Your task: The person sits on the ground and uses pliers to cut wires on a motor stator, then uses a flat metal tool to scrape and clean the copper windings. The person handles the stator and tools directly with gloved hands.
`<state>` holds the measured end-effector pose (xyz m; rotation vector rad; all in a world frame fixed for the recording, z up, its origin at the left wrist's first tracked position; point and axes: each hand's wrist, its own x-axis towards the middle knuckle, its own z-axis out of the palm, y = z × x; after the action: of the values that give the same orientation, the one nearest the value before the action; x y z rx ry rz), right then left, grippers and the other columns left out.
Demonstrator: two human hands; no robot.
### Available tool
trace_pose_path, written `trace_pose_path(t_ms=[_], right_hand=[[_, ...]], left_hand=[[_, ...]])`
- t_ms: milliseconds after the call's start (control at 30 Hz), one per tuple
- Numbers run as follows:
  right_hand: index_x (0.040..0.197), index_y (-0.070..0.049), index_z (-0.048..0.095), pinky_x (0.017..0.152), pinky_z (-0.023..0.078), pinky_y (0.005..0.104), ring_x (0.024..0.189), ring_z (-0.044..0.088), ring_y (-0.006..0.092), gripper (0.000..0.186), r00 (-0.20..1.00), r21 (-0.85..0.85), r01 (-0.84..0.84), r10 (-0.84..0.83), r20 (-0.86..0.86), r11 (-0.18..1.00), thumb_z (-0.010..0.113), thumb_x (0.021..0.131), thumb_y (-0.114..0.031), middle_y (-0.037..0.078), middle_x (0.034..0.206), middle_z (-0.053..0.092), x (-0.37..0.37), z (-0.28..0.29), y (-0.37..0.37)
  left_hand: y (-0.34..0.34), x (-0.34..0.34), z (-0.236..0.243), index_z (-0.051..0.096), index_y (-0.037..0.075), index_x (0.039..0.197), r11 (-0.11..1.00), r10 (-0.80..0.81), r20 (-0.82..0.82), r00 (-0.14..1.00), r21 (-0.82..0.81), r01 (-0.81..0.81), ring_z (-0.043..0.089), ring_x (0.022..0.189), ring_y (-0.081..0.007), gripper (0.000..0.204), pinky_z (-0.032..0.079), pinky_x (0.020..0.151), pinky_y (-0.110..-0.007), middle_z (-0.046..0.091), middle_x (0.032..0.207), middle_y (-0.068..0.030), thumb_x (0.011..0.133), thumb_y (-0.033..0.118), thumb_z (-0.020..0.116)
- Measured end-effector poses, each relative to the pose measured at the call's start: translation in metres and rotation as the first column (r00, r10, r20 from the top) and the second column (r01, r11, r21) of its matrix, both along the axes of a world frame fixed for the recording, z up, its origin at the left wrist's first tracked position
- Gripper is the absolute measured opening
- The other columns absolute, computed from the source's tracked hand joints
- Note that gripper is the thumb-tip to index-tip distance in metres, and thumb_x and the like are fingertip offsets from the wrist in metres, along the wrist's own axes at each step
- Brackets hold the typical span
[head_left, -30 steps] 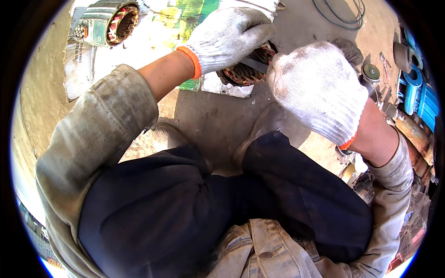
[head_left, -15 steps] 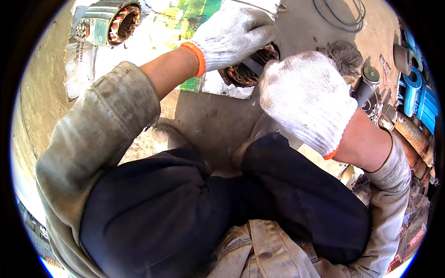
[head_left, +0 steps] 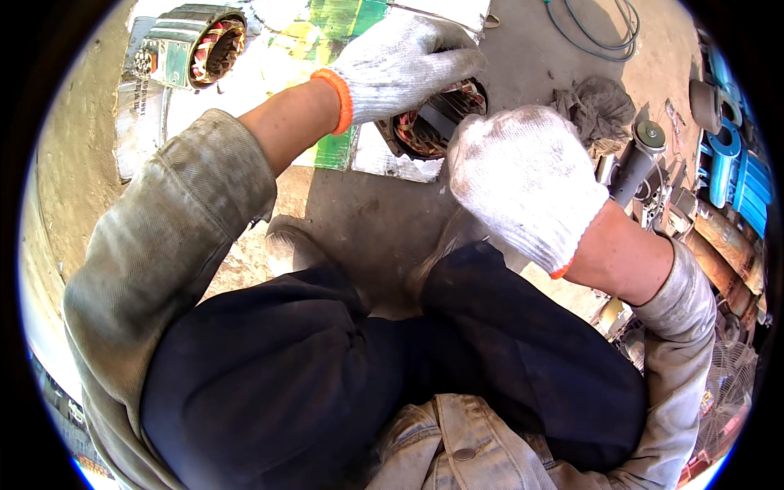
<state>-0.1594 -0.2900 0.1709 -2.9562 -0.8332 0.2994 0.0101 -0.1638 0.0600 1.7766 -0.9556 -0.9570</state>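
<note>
My left hand (head_left: pixel 408 69), in a white knitted glove with an orange cuff, is closed over the upper side of a motor stator (head_left: pixel 412 139). Its fingertips are hidden, so what they grip does not show. Red and brown windings line the stator's round opening, and a flat grey strip (head_left: pixel 442 122) crosses it. To the right of that opening, my gloved right hand (head_left: pixel 523 175) makes a fist with its back facing up. Whatever it may hold is hidden beneath the glove.
Another stator (head_left: pixel 178 51) in a green-grey housing lies on cardboard (head_left: pixel 336 153) at the upper left. On the right are a crumpled dark cloth (head_left: pixel 594 106), an angle grinder (head_left: pixel 639 159), blue motor housings (head_left: pixel 724 155) and a fan guard (head_left: pixel 727 384). A cable (head_left: pixel 600 41) loops on the floor above.
Both hands appear slightly further left, and the right fist sits a little lower. More of the stator's opening shows between them.
</note>
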Motion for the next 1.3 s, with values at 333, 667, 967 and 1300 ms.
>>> trace_pose_path(t_ms=[333, 667, 967, 1300], right_hand=[[0.124, -0.004, 0.072, 0.091, 0.055, 0.0506, 0.11, 0.069, 0.0344, 0.048, 0.98, -0.183, -0.059, 0.021, -0.2, 0.981, 0.069, 0.078, -0.019, 0.017, 0.116, 0.068, -0.014, 0.039, -0.002], [0.088, -0.002, 0.083, 0.07, 0.064, 0.0462, 0.086, 0.08, 0.0347, 0.016, 0.984, -0.128, -0.023, 0.0, -0.179, 0.991, 0.076, 0.077, -0.012, 0.018, 0.085, 0.075, 0.008, 0.012, 0.007], [0.131, -0.006, 0.073, 0.099, 0.057, 0.0502, 0.118, 0.07, 0.0346, 0.047, 0.932, -0.341, -0.092, -0.04, -0.361, 0.935, 0.07, 0.086, -0.017, 0.015, 0.126, 0.071, 0.015, 0.046, 0.0], [0.113, 0.001, 0.076, 0.087, 0.061, 0.0461, 0.098, 0.076, 0.0344, 0.037, 0.992, -0.011, -0.112, 0.111, -0.059, 0.994, 0.072, 0.079, -0.012, 0.015, 0.1, 0.075, 0.022, 0.006, -0.023]], left_hand=[[0.006, -0.011, -0.021, 0.083, 0.007, 0.122, 0.993, 0.071, 0.14, 0.988, -0.109, -0.055, 0.079, 0.096, -0.0319, 0.041, 0.061, 0.09, -0.043, 0.082, 0.108, -0.0186, 0.108, 0.041, 0.065], [0.001, -0.021, -0.019, 0.081, 0.008, 0.13, 0.994, -0.04, 0.251, 0.967, -0.093, 0.065, 0.079, 0.109, -0.0321, 0.046, 0.06, 0.1, -0.042, 0.081, 0.123, -0.0162, 0.111, 0.046, 0.063], [-0.002, -0.024, -0.026, 0.084, 0.009, 0.12, 0.991, 0.039, 0.228, 0.973, -0.137, -0.007, 0.079, 0.101, -0.0327, 0.039, 0.061, 0.094, -0.043, 0.083, 0.112, -0.0163, 0.106, 0.04, 0.066], [0.002, -0.013, -0.025, 0.082, 0.007, 0.122, 0.996, 0.013, 0.159, 0.987, -0.093, 0.002, 0.079, 0.102, -0.0336, 0.042, 0.062, 0.094, -0.043, 0.082, 0.114, -0.0188, 0.106, 0.041, 0.065]])
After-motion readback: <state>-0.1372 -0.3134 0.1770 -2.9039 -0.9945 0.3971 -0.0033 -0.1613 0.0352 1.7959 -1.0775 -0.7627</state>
